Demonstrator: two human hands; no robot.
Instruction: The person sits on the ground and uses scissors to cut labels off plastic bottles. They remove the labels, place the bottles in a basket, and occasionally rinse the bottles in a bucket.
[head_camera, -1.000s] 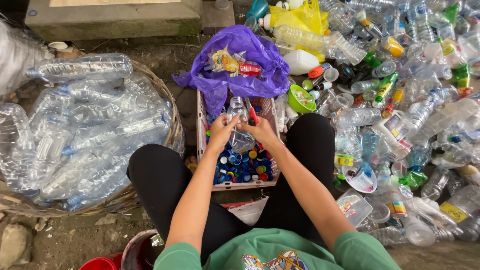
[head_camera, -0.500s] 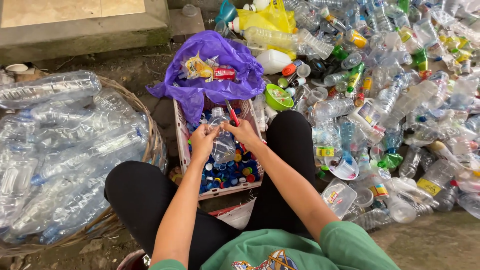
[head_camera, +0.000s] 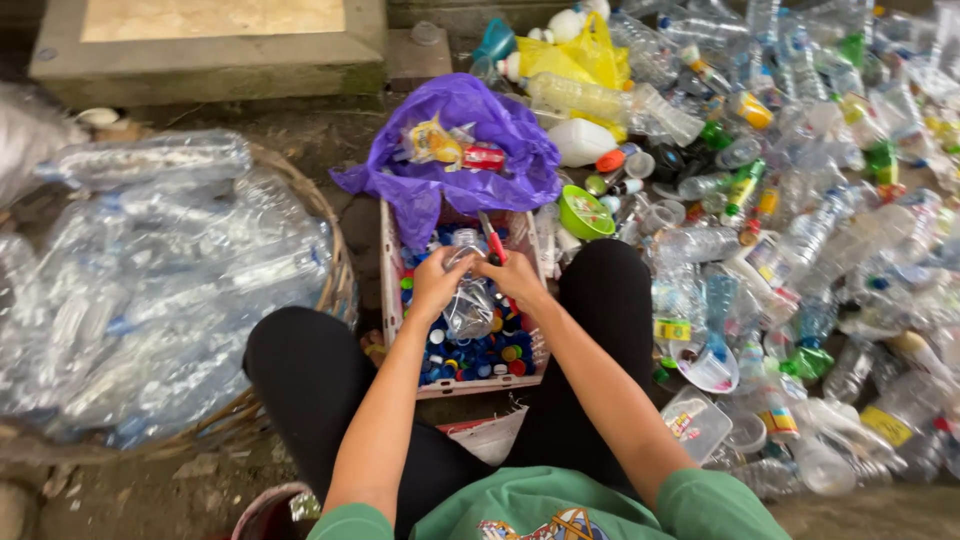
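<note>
I sit with my knees apart over a small crate (head_camera: 388, 290) filled with several coloured bottle caps. Above it, my left hand (head_camera: 437, 282) grips a crumpled clear plastic bottle (head_camera: 468, 300) near its neck. My right hand (head_camera: 517, 281) also touches the bottle and holds a red-handled tool (head_camera: 494, 240) that points away from me. The bottle hangs tilted between both hands.
A wide woven basket (head_camera: 325, 235) heaped with clear bottles fills the left. A purple plastic bag (head_camera: 460, 150) lies behind the crate. A large pile of mixed bottles, cups and a green bowl (head_camera: 585, 212) spreads to the right. A concrete block (head_camera: 200, 45) stands at the back.
Both hands have stayed on the bottle above the crate, shifting their grip slightly. The camera has tilted, so the scene sits a little differently in view.
</note>
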